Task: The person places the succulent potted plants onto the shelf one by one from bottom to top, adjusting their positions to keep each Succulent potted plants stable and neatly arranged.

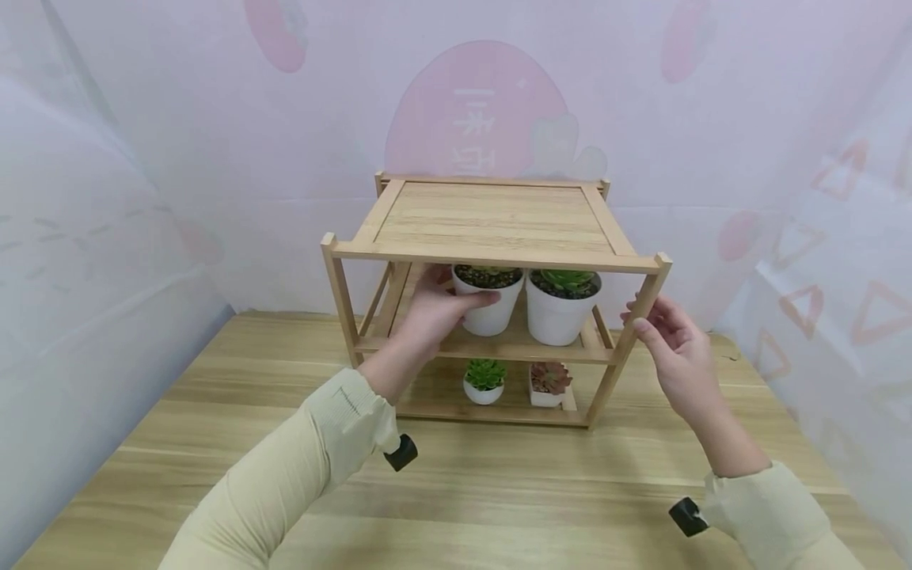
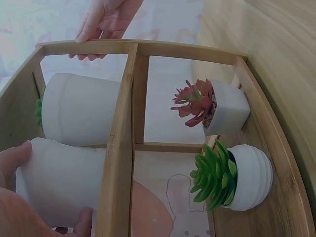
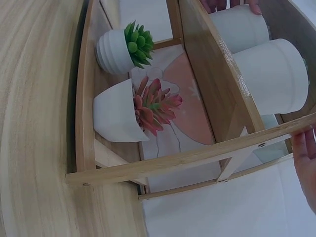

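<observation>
A three-tier wooden rack [image 1: 492, 222] stands on the table. My left hand [image 1: 433, 313] reaches under its top board and grips a white potted plant [image 1: 492, 318] on the middle shelf, thumb across the front. In the left wrist view, thumb and fingers lie around that pot [image 2: 61, 180]. Close on its right is a second white potted plant [image 1: 560, 323], its leaves partly hidden by the top board. My right hand [image 1: 680, 360] holds the rack's right front post [image 1: 627, 340], thumb in front and fingers behind.
On the bottom shelf sit a green succulent in a ribbed round white pot [image 1: 484, 388] and a red succulent in an angular white pot [image 1: 547, 389]. Wood-grain table [image 1: 541, 499] surrounds the rack. Printed white cloth [image 1: 299, 237] hangs behind and at both sides.
</observation>
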A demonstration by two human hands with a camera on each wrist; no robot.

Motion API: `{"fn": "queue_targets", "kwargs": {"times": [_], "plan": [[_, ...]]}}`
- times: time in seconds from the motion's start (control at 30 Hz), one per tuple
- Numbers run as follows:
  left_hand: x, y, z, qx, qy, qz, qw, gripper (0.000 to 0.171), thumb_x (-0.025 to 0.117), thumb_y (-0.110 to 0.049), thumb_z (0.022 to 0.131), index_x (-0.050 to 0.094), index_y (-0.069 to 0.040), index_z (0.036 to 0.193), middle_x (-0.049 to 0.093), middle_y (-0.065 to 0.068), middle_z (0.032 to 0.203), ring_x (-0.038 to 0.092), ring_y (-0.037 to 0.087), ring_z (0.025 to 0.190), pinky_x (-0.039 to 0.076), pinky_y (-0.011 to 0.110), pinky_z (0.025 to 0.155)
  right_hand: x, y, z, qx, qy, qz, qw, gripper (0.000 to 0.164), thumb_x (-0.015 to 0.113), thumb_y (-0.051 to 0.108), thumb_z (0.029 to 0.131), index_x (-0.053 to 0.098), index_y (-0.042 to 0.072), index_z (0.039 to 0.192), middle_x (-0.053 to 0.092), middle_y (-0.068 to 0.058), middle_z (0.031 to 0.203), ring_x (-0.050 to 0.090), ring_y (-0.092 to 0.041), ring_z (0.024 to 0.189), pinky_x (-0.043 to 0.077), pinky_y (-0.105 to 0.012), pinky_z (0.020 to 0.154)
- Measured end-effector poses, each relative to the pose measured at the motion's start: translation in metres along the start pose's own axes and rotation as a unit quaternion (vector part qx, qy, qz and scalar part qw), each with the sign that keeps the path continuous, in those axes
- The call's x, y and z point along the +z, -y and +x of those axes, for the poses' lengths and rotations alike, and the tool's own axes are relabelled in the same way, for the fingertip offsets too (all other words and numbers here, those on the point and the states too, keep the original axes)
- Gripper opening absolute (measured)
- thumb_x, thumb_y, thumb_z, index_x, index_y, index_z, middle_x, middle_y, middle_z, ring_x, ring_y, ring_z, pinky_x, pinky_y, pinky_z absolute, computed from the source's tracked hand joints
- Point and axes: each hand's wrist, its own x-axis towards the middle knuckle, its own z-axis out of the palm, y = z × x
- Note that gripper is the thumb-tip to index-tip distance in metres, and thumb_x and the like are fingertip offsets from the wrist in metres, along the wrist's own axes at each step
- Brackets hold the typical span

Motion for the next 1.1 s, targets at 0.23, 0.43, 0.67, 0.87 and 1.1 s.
{"fn": "queue_targets", "kwargs": {"times": [0.23,0.43,0.67,0.87,1.1], "plan": [[0.002,0.003,-0.002,0.017,0.009,-0.017,0.9997,0.091,0.081,-0.007,0.085,0.029,-0.012,0.159,0.042,0.017,0.151,0.049,0.034,0.128,0.05,0.044,0.091,-0.004,0.003,-0.001,-0.002,0.009,-0.027,1.0,0.031,0.052,-0.004,0.104,0.058,0.008,0.132,0.067,0.0,0.119,0.065,-0.01,0.109,0.051,-0.016,0.095],[0.002,0.004,-0.002,0.013,0.017,-0.022,0.9995,0.09,0.08,-0.007,0.085,0.029,-0.011,0.159,0.041,0.016,0.153,0.048,0.036,0.132,0.048,0.051,0.1,-0.009,0.008,0.0,-0.007,0.028,-0.084,0.996,0.031,0.054,-0.003,0.104,0.057,0.005,0.133,0.066,0.002,0.119,0.064,-0.01,0.107,0.051,-0.015,0.091],[-0.002,0.003,-0.005,0.003,0.032,-0.036,0.9988,0.088,0.076,-0.006,0.089,0.025,-0.011,0.161,0.034,0.015,0.159,0.041,0.035,0.142,0.042,0.048,0.112,-0.013,0.012,0.001,-0.008,0.044,-0.137,0.99,0.033,0.055,-0.001,0.104,0.056,0.001,0.137,0.067,0.008,0.121,0.062,-0.008,0.109,0.05,-0.013,0.091],[-0.012,0.004,-0.007,0.005,0.043,-0.025,0.9987,0.083,0.072,-0.011,0.094,0.025,-0.012,0.162,0.032,0.008,0.163,0.04,0.029,0.143,0.038,0.046,0.115,-0.014,0.017,0.003,-0.005,0.059,-0.183,0.981,0.041,0.054,0.001,0.105,0.048,-0.012,0.143,0.063,0.016,0.128,0.059,-0.001,0.115,0.048,-0.012,0.094],[-0.024,0.007,-0.016,0.014,0.06,0.031,0.9976,0.077,0.072,-0.022,0.097,0.031,-0.015,0.161,0.038,0.007,0.16,0.045,0.029,0.139,0.04,0.047,0.114,-0.019,0.021,-0.003,0.005,0.075,-0.209,0.975,0.052,0.055,0.002,0.105,0.038,-0.009,0.152,0.05,-0.027,0.147,0.054,0.006,0.12,0.046,-0.011,0.096]]}}
